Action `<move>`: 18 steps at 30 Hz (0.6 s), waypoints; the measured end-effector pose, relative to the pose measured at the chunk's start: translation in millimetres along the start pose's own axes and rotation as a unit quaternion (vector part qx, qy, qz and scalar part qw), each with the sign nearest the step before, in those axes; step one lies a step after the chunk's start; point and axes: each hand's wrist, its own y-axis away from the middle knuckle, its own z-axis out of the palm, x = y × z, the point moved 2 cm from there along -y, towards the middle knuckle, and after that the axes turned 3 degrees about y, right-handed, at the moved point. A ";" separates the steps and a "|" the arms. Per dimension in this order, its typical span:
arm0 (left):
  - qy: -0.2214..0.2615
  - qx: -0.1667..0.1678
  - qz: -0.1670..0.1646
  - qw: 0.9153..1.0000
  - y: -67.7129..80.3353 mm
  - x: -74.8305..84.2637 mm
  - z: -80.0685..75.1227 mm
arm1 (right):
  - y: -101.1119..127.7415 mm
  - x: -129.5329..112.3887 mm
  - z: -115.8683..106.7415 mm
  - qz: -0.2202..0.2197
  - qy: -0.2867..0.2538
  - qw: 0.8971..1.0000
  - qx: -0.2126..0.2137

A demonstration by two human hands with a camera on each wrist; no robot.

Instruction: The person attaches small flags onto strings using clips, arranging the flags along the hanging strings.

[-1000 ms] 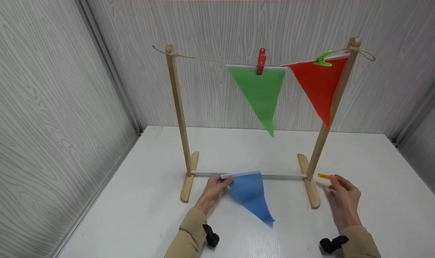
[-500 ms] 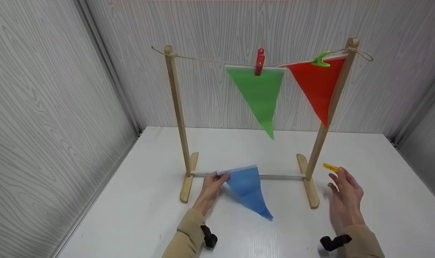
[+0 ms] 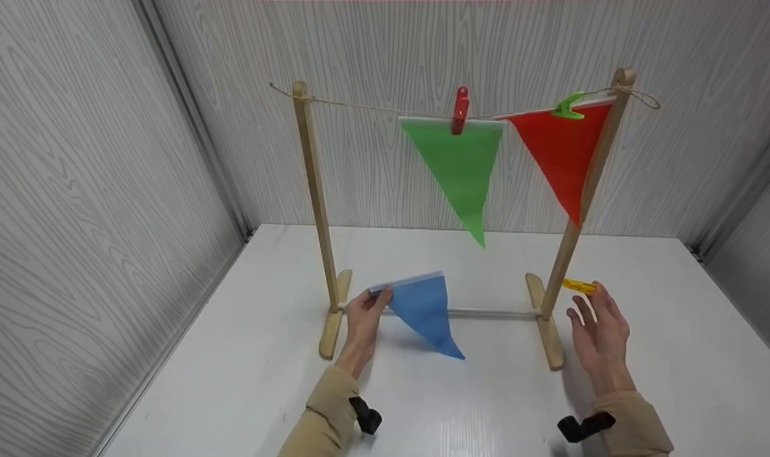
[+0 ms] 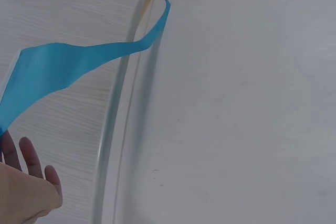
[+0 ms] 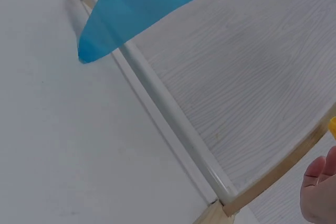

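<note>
My left hand (image 3: 363,324) pinches the white-edged upper left corner of a blue triangular pennant (image 3: 423,311), which hangs in the air before the stand's crossbar. In the left wrist view the blue pennant (image 4: 58,66) trails off to a curled tip. On the right, my right hand (image 3: 604,336) pinches a yellow clothespin (image 3: 579,286) between thumb and forefinger, the other fingers spread. It is beside the right post. Only the clothespin's edge (image 5: 333,126) shows in the right wrist view. A green pennant (image 3: 458,165) hangs from the string under a red clothespin (image 3: 461,111).
A wooden stand with a left post (image 3: 315,190) and right post (image 3: 565,254) carries the twine (image 3: 365,105). A red pennant (image 3: 559,152) hangs by a green clip (image 3: 569,106) near the right post. A white crossbar (image 3: 492,313) joins the feet on the white table (image 3: 232,355).
My left hand has raised the blue pennant and shifted it slightly left. The right hand has lifted the yellow clothespin from near the table. The hanging pennants stay in place.
</note>
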 end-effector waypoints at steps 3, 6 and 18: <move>0.006 0.010 0.016 1.000 1.3 8.2 0.0 | 0.4 3.9 8.8 -0.008 -0.002 1.000 -0.016; 0.004 0.019 0.029 0.999 2.2 15.5 -0.6 | 1.4 7.1 18.1 -0.013 -0.001 0.999 -0.037; 0.027 0.047 0.074 0.996 8.5 49.5 -3.4 | 9.9 17.9 54.1 -0.003 -0.047 0.993 -0.112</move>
